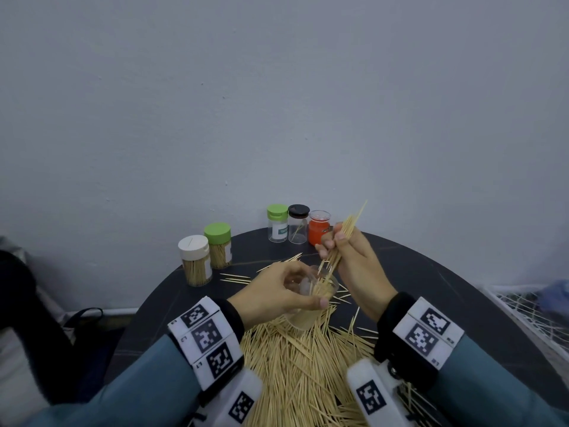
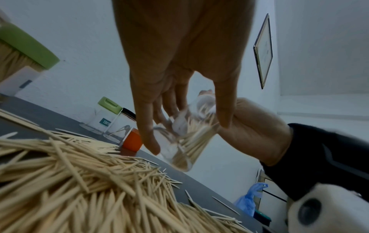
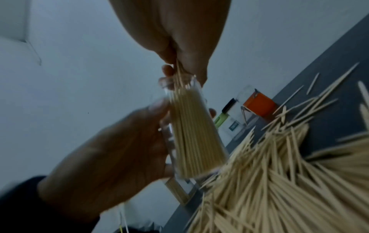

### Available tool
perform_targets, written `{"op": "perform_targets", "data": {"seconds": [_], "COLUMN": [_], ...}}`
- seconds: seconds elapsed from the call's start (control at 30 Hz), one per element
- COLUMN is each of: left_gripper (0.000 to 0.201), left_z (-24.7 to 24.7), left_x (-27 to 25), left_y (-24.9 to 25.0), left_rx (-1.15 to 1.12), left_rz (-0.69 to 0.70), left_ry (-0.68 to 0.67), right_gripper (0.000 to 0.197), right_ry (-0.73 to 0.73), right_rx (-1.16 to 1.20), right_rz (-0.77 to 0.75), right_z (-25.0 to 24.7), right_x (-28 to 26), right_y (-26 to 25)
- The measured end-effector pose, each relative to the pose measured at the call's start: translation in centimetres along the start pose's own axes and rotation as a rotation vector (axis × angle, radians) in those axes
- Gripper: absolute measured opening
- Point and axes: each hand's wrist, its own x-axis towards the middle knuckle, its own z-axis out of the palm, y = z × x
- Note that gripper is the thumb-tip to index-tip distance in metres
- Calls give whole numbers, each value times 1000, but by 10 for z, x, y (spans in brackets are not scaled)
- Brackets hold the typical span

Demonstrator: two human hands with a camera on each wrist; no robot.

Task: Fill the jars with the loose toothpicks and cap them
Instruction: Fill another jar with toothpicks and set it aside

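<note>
Centrally, at abt 6 o'clock on the dark round table point(image 1: 431, 272), a clear plastic jar point(image 1: 320, 288) w/o cap is gripped by the left hand point(image 1: 277, 291), fingers & thumb curled round its wall; it is held tilted just above the big heap of loose wooden toothpicks point(image 1: 308, 365). The jar is seen part-filled w/ toothpicks in the right wrist view. A bundle of toothpicks point(image 1: 341, 241) is pinched by the right hand point(image 1: 354, 266), lower tips set in the jar mouth, upper ends pointing to 1 o'clock.

At 9 o'clock, 2 full jars are stood side by side: 1 white-capped jar point(image 1: 195, 260) and 1 green-capped jar point(image 1: 219, 245), touching or nearly so. At 12 o'clock, 3 more are lined up near the wall: a clear jar with green flip cap point(image 1: 277, 223), a clear jar with black cap point(image 1: 298, 224) w/ only a few picks inside, & an orange-red jar point(image 1: 318, 228) partly hidden behind the right hand. Stray picks are scattered btw the heap & the far jars.
</note>
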Motion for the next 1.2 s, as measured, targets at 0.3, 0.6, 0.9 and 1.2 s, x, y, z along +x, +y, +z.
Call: {"op": "perform_targets", "data": {"seconds": [0.3,0.6,0.9,1.2], "left_gripper": [60,37,41,42], "left_z": [-9,-10,-6,-9], "left_x": [1,0,-2,-1], "left_y": [-2,1,1,2], "left_rx": [-40,-42,-29,-22], "left_rz": [91,92,71,65], "left_ry": [148,122,68,85], "right_gripper": [31,27,29,42], "right_ry": [-98,-111,-35,-66], "right_rx": [-224,-244,-166,-227], "right_rz": [55,139,14,76], "right_z": [9,6,2,1], "right_x": [-15,-13,-11,-10], "right_y": [10,13,12,23]}}
